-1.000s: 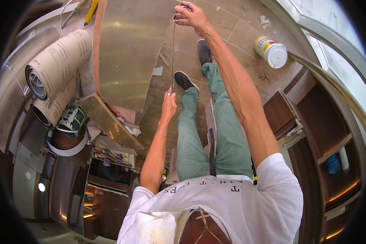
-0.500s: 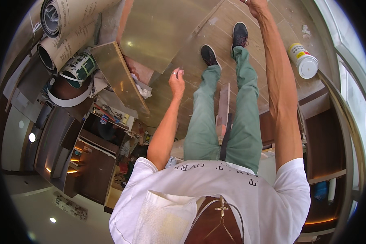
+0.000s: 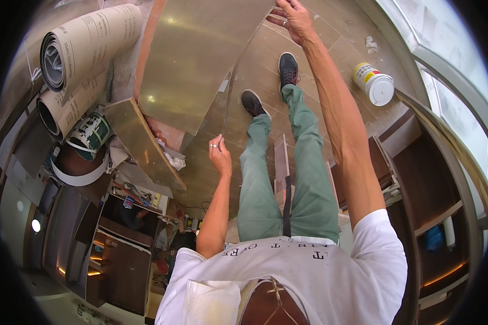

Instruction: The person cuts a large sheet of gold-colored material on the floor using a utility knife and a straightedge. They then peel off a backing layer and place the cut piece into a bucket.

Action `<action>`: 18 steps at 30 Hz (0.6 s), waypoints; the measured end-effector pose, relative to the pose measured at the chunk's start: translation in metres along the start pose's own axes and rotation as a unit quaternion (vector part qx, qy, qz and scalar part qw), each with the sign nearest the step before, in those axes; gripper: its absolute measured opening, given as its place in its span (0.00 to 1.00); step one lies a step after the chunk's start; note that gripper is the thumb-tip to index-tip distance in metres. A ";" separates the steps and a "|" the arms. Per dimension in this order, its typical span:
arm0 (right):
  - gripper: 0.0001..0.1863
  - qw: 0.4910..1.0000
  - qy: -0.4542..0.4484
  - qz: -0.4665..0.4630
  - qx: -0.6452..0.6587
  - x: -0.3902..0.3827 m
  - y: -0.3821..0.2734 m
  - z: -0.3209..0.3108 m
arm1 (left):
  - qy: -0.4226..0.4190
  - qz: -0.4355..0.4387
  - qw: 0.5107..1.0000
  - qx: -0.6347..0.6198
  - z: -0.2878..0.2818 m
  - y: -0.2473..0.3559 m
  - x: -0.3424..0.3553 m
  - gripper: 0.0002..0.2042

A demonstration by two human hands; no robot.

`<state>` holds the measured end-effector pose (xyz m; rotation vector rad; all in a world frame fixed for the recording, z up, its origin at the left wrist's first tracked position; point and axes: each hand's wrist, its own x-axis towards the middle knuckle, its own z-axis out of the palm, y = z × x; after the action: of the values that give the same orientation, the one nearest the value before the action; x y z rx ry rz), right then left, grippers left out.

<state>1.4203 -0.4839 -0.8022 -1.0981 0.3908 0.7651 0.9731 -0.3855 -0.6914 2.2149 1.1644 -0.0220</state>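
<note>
The left hand (image 3: pixel 220 154) pinches the near end of a thin strip (image 3: pixel 229 95) between thumb and forefinger, its other fingers curled in. The right hand (image 3: pixel 294 21), at the upper edge of the view, has thumb and fingertips closed on the far end, the remaining fingers a little apart. Half a second ago that hand was partly cut off by the frame; now its grip shows again, and the two hands stand wider apart than a second ago. A longer run of strip therefore spans between them, slanting beside the right edge of a large shiny brown panel (image 3: pixel 195 65); whether strip and panel touch, I cannot tell. Below the panel a smaller wood-edged board (image 3: pixel 146 141) lies at an angle. Further left are a brown paper-wrapped roll (image 3: pixel 95 38), with another beneath it, and a stained green bucket (image 3: pixel 92 134) on its side. Both dark shoes stand on the tiled floor (image 3: pixel 331 54), right of the strip, with a white tub (image 3: pixel 373 84) well apart beyond the right forearm.
</note>
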 end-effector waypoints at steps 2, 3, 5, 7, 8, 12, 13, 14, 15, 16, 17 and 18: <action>0.37 1.000 0.005 -0.014 -0.013 0.001 0.003 0.005 | -0.032 0.006 0.999 -0.002 -0.001 0.006 -0.012 0.06; 0.36 1.000 -0.001 -0.019 -0.010 0.001 0.005 0.005 | -0.049 0.011 0.999 -0.002 -0.001 0.008 -0.018 0.05; 0.36 1.000 -0.005 -0.025 -0.012 0.002 0.006 0.005 | -0.082 0.021 0.996 -0.002 -0.002 0.010 -0.025 0.05; 0.36 0.999 -0.001 -0.026 -0.020 0.004 0.004 0.004 | -0.064 0.013 0.998 -0.002 -0.003 0.009 -0.024 0.05; 0.36 0.999 0.002 -0.026 -0.020 0.004 0.003 0.002 | -0.055 0.012 0.998 -0.006 0.000 0.009 -0.023 0.05; 0.36 0.999 0.023 -0.024 -0.003 -0.003 0.002 0.009 | -0.051 0.028 0.998 -0.010 0.000 0.005 -0.020 0.07; 0.33 0.999 0.040 -0.027 0.000 -0.007 0.001 0.012 | -0.049 0.017 0.999 -0.012 0.000 0.003 -0.020 0.07; 0.30 0.998 0.052 -0.029 0.002 -0.015 0.000 0.021 | -0.043 0.003 0.999 -0.015 0.001 0.002 -0.020 0.07; 0.33 0.997 -0.007 -0.071 -0.021 -0.037 0.004 0.033 | -0.035 0.001 0.999 -0.011 0.001 0.000 -0.021 0.06; 0.33 0.998 -0.011 -0.053 -0.040 -0.049 0.009 0.038 | -0.029 0.001 1.000 -0.008 0.002 -0.001 -0.021 0.06; 0.33 0.998 -0.014 -0.036 -0.058 -0.057 0.018 0.039 | -0.023 0.003 1.000 -0.005 0.002 -0.002 -0.020 0.05; 0.32 0.997 -0.019 -0.018 -0.076 -0.063 0.027 0.042 | -0.028 -0.001 1.000 -0.006 0.002 -0.001 -0.019 0.06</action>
<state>1.3537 -0.4625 -0.7621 -1.2288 0.2829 0.7919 0.9611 -0.3996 -0.6880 2.1887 1.1332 -0.0768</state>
